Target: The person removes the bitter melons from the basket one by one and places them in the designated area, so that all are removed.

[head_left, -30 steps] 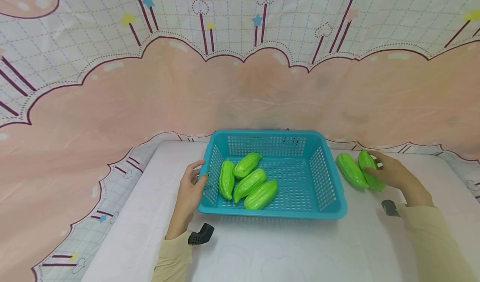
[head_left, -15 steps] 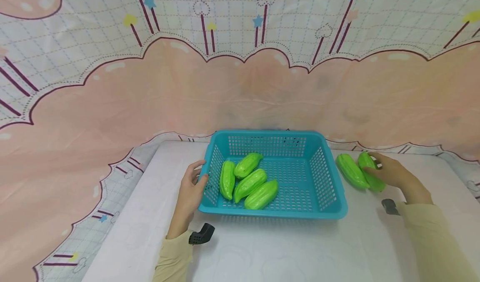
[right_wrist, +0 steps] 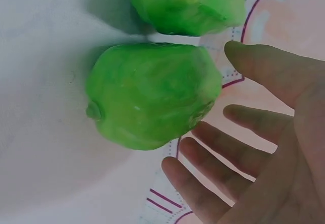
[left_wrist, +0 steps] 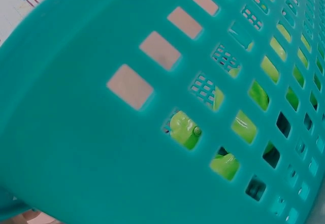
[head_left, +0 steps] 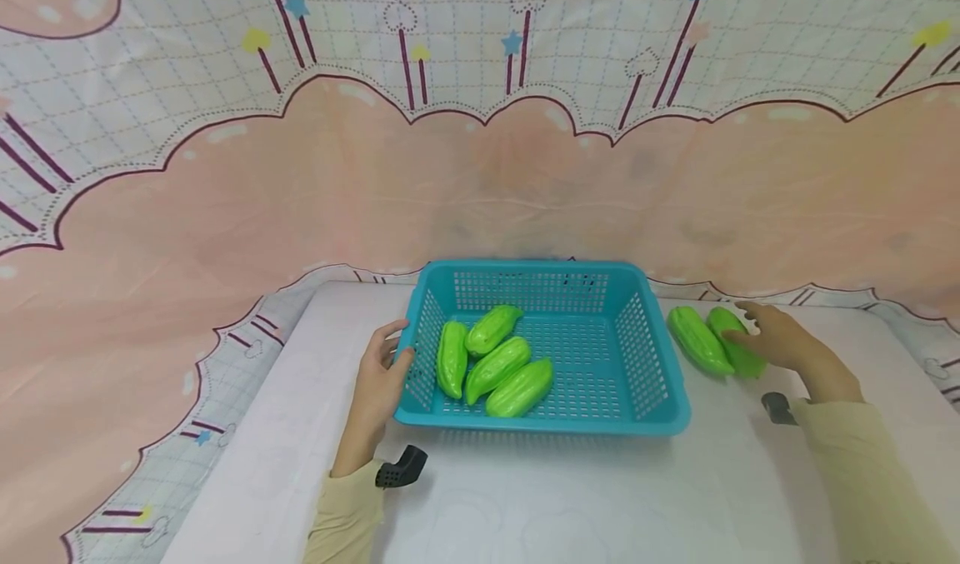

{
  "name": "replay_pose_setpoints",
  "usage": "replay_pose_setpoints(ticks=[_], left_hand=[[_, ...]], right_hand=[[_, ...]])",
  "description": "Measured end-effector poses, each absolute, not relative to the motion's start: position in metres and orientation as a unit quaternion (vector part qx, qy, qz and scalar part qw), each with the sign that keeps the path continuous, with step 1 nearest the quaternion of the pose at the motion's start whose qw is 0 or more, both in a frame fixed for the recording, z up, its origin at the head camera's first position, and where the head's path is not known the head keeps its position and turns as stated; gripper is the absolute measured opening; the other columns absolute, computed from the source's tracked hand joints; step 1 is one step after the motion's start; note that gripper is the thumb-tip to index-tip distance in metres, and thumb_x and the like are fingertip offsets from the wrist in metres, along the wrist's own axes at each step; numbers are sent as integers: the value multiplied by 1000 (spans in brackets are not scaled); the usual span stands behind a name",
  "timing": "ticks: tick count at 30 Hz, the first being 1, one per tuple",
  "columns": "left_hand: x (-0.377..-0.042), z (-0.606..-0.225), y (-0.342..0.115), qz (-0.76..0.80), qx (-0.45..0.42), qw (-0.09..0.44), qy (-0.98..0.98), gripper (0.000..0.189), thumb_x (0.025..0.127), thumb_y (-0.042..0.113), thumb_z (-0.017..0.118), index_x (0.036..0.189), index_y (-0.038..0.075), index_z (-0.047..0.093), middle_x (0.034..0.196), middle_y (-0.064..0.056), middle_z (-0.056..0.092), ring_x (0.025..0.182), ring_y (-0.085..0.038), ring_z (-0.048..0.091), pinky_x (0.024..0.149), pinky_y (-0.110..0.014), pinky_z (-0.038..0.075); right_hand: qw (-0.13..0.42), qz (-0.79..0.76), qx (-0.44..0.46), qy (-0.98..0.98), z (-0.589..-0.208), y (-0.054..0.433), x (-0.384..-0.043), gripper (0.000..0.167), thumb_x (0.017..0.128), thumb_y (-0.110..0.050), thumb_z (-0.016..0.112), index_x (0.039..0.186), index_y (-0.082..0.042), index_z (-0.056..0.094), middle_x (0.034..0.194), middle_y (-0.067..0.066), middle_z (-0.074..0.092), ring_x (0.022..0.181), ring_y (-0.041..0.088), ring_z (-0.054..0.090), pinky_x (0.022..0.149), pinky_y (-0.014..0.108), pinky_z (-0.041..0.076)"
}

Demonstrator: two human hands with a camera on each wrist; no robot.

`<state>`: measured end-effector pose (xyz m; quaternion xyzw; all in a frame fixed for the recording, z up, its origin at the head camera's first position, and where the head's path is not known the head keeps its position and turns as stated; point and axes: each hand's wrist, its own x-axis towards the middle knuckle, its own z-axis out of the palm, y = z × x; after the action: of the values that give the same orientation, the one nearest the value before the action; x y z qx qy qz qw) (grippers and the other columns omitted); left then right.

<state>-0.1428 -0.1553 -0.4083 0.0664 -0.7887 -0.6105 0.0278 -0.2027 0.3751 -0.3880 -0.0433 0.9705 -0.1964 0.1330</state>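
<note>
Here the empty right hand (head_left: pixel 783 343) spreads beside a green vegetable (right_wrist: pixel 152 94), and the relaxed left hand (head_left: pixel 381 381) touches a basket (head_left: pixel 540 426)

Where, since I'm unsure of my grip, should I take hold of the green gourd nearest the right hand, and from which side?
Likely around the middle of that green gourd, across its width, coming from above and the person's right: it lies lengthwise, long and rounded, while the neighbouring gourd lies close along its left.

The head view looks forward and down; close wrist views share its basket (left_wrist: pixel 101 142) (left) and green vegetables (right_wrist: pixel 150 94) (right)
</note>
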Motion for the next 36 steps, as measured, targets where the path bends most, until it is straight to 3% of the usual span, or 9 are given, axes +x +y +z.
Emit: replay_pose_setpoints(ticks=[11, 25, 36], left_hand=[[-142, -407, -155, -606, 69, 24, -792, 46, 101, 14, 47, 146, 19, 42, 140, -16, 52, 127, -33, 54, 101, -52, 44], [-143, -408, -154, -602, 71, 23, -795, 46, 101, 14, 47, 146, 19, 42, 140, -17, 52, 126, -33, 55, 100, -52, 45], [-142, -407, -155, -605, 67, 26, -793, 46, 102, 13, 46, 147, 17, 41, 139, -18, 52, 127, -34, 54, 101, -53, 45]], right_hand=[[69, -178, -91, 977, -375, 360, -204, 66, 98, -23, 57, 139, 22, 32, 131, 47, 40, 118, 62, 40, 97, 73, 35], [51, -171, -128, 975, -352, 324, -206, 66, 97, -23, 60, 145, 14, 32, 143, 41, 32, 131, 59, 30, 104, 72, 28], [33, -159, -147, 976, -336, 294, -212, 63, 97, -22, 61, 145, 10, 35, 144, 36, 37, 134, 55, 31, 105, 68, 31]])
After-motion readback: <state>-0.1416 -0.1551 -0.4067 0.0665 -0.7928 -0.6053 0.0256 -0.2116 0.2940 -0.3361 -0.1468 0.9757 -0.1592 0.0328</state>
